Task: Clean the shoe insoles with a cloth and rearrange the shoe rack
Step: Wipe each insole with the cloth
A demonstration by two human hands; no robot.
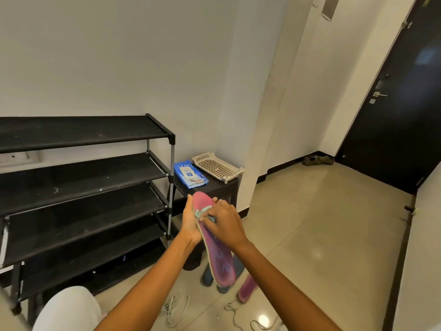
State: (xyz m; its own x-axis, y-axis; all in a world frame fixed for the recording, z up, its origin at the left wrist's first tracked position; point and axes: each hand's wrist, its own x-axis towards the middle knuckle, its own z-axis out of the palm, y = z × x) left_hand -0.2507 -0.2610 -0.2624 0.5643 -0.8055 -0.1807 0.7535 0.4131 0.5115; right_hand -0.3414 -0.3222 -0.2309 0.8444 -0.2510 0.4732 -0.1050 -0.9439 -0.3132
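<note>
Pink foam shoe insole (pixel 216 244) runs lengthwise from toe, far, to heel, near, cradled from beneath in the left hand (pixel 189 222), while the right hand (pixel 224 224) pinches a teal cloth (pixel 201 212) against its forepart.

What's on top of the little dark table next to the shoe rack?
On the small dark side table lie a blue wipes pack and a beige perforated plastic tray. The raised pink insole and hands cover its front.
</note>
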